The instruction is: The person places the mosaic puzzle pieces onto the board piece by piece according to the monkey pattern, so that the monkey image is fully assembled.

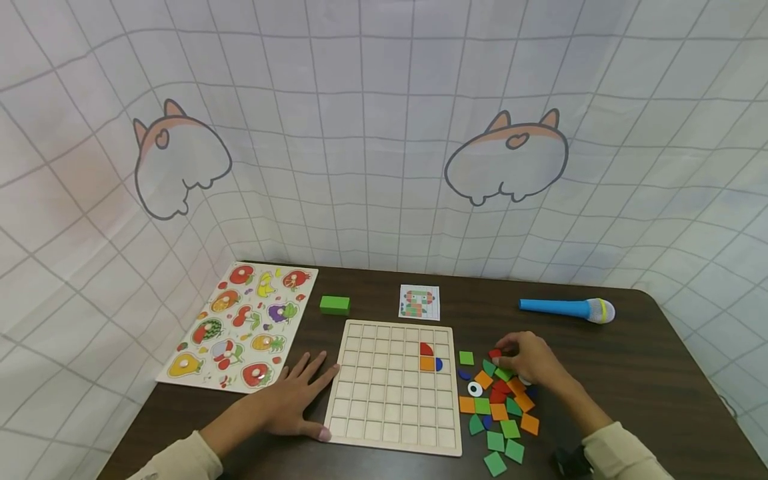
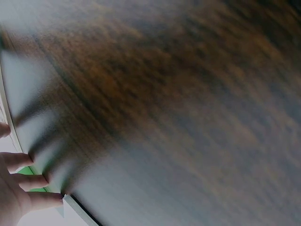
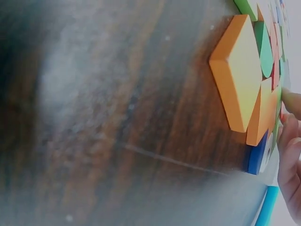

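A wooden grid board [image 1: 372, 400] lies on the dark table. Four pieces sit in its upper right cells: a red quarter-circle [image 1: 426, 349], an orange square [image 1: 427, 363] and a blue half-circle [image 1: 439, 365] among them are the ones that show. My left hand [image 1: 294, 400] rests with spread fingers along the board's left edge, its thumb at the lower corner. Over the far side of the loose pile, my right hand [image 1: 531, 360] pinches a small red piece [image 1: 495, 354] between thumb and fingertips. Green, orange, red and blue pieces lie below it, among them an orange square [image 3: 237, 75].
A small pattern card [image 1: 419, 303] lies behind the board, with a green block [image 1: 335, 305] to its left. At far left is a fruit puzzle board [image 1: 240, 327]. A blue toy microphone [image 1: 564, 309] lies at back right. A white grid-patterned curtain [image 1: 384, 133] stands behind the table.
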The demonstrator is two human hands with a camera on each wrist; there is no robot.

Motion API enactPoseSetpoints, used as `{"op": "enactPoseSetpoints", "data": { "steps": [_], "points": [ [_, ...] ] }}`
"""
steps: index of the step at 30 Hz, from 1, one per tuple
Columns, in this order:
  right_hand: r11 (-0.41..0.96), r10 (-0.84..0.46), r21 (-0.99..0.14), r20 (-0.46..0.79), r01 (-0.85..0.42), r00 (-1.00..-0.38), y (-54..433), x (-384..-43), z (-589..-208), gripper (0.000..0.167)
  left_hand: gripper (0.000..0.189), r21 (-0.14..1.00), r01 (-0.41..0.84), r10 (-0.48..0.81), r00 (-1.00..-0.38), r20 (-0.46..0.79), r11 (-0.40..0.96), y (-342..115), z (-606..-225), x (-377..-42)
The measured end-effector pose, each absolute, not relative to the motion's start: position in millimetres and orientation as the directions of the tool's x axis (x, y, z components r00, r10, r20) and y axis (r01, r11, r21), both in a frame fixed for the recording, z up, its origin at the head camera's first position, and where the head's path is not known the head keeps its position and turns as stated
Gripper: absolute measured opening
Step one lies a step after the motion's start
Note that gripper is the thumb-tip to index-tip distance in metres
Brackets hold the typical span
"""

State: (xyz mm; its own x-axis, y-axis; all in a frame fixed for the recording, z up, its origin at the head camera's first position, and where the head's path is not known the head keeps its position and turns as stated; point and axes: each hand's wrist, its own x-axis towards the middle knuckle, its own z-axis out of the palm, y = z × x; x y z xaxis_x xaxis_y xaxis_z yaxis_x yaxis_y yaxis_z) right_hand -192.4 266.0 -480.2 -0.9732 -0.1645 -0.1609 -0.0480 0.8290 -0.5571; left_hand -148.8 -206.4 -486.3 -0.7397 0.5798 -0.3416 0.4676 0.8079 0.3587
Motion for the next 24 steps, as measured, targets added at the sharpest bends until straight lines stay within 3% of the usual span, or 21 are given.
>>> {"op": "enactPoseSetpoints", "data": {
  "steps": [12, 24],
  "points": [
    [0.822, -0.262, -0.538, -0.071, -0.184, -0.962, 265.4, -195.1, -486.9, 0.026, 0.111, 0.355, 0.47, 0.581, -0.737, -0.345, 0.808, -206.8, -486.5, -148.9],
    [0.828, -0.272, -0.517, -0.032, -0.217, -0.962, 263.0, -195.9, -487.7, 0.022, 0.111, 0.35, 0.475, 0.582, -0.74, -0.337, 0.807, -206.4, -486.9, -148.8]
  ]
}}
